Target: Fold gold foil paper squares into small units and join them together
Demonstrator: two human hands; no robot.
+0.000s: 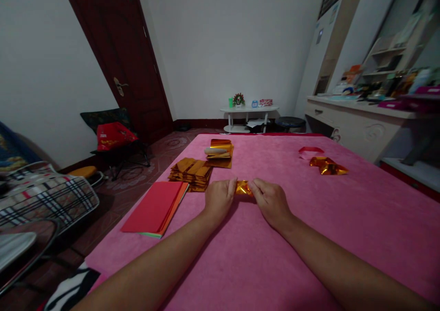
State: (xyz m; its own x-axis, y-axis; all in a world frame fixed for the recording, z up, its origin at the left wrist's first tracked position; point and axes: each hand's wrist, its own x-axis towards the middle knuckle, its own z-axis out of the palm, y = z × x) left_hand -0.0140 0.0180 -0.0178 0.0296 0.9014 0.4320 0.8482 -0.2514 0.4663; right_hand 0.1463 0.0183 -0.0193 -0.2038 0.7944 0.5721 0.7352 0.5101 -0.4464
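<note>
Between my two hands a small piece of shiny gold foil paper (243,188) is held just above the pink cloth. My left hand (220,200) pinches its left end, thumb on top. The right end is gripped by my right hand (272,201) in the same way; the fingers beneath are hidden. Left of my left hand lies a pile of folded gold-brown papers (192,171). Behind it is a stack of gold foil sheets (222,157) with a pale, rounded object (215,150) on top.
A stack of coloured paper (154,208), red uppermost, lies at the table's left edge. On the right are a crumpled gold foil piece (328,166) and a pink ribbon loop (310,151). A white side table (247,110) stands by the far wall, a cluttered desk (357,113) at right.
</note>
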